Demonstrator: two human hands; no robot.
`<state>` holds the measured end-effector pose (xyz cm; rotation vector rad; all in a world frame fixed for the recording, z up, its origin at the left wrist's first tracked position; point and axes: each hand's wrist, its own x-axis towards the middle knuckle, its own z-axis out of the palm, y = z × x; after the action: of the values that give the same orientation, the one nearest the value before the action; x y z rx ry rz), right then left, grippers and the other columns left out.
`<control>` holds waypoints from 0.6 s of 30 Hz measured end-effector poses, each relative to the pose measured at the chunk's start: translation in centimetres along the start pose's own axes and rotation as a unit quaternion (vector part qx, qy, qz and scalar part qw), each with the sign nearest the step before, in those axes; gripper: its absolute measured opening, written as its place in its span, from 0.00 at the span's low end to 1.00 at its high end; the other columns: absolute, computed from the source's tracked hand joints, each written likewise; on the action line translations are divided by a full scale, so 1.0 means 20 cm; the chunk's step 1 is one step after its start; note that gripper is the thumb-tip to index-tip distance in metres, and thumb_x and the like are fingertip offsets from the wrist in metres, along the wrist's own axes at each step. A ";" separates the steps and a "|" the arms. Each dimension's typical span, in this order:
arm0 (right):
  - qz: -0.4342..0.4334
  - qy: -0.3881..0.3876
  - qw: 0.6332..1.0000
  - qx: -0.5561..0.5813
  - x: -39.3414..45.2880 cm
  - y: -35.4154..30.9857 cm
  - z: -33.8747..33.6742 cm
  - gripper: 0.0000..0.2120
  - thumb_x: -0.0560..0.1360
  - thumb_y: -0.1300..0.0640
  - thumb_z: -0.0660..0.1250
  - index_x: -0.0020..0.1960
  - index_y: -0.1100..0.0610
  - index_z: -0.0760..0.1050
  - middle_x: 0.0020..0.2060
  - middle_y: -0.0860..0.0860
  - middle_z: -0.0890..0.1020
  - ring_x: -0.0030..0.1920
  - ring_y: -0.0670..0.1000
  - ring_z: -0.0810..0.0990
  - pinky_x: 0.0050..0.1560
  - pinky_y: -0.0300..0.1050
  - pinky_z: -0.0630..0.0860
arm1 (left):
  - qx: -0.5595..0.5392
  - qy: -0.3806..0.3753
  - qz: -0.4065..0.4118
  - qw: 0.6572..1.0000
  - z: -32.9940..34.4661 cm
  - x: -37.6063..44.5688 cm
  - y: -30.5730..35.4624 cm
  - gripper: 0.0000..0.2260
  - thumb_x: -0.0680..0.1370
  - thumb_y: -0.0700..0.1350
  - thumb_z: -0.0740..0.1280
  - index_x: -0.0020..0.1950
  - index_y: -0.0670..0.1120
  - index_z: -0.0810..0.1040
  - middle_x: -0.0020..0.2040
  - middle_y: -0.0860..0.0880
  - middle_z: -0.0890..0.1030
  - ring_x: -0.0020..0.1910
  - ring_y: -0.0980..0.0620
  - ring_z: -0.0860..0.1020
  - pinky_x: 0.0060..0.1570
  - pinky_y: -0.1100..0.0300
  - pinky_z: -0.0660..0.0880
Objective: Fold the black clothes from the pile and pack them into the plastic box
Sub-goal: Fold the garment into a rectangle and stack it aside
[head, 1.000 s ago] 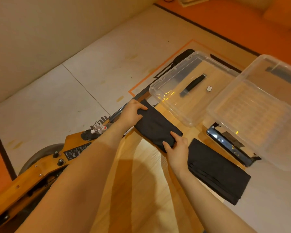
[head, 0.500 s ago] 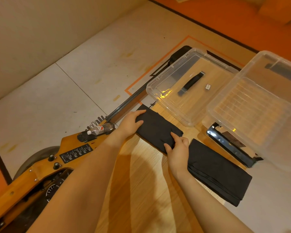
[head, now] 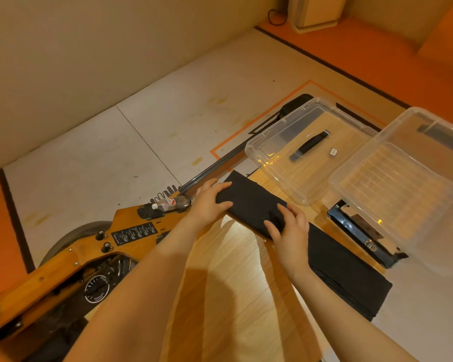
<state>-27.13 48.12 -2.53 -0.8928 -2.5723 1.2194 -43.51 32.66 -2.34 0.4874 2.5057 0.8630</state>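
While it lies flat on the smooth, pale wooden table [head: 241,270], the folded black cloth [head: 249,205] is a soft, long rectangle, and its long side runs from the far left toward the near right. The left hand [head: 209,202] holds its far-left end with bent fingers, and the right hand [head: 289,229] pinches its near-right end. Just beside it sit the clear, hard plastic box [head: 403,184], a clear lid [head: 298,155] and a flat pile of black clothes [head: 351,278].

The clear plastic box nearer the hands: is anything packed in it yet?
Empty: through the plastic box only bare wood shows; the folded black garment lies outside.
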 end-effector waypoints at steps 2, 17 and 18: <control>-0.032 -0.036 0.999 -0.015 -0.01 -0.05 -0.01 0.25 0.78 0.51 0.68 0.73 0.55 0.69 0.71 0.54 0.67 0.71 0.52 0.62 0.71 0.51 0.63 | 0.005 0.016 0.000 1.000 -0.04 -0.08 0.00 0.24 0.77 0.48 0.69 0.72 0.56 0.68 0.75 0.48 0.63 0.73 0.46 0.62 0.72 0.46 0.62; -0.346 -0.297 0.882 -0.116 -0.21 -0.57 0.22 0.25 0.78 0.47 0.67 0.72 0.55 0.70 0.69 0.56 0.70 0.69 0.58 0.68 0.67 0.53 0.68 | 0.002 0.225 -0.195 0.955 -0.33 -1.09 -0.20 0.23 0.78 0.46 0.68 0.73 0.50 0.69 0.74 0.47 0.66 0.73 0.48 0.64 0.70 0.54 0.63; -0.362 -0.310 0.872 -0.114 -0.25 -0.60 0.25 0.25 0.77 0.47 0.67 0.71 0.55 0.71 0.68 0.57 0.71 0.68 0.59 0.69 0.67 0.54 0.69 | 0.000 0.240 -0.214 0.947 -0.32 -1.18 -0.22 0.23 0.78 0.46 0.68 0.73 0.49 0.69 0.74 0.47 0.66 0.73 0.48 0.63 0.70 0.53 0.62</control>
<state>-30.36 36.19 3.70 0.5580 -3.0833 1.0671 -27.89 15.41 6.20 -0.3088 2.8760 0.8814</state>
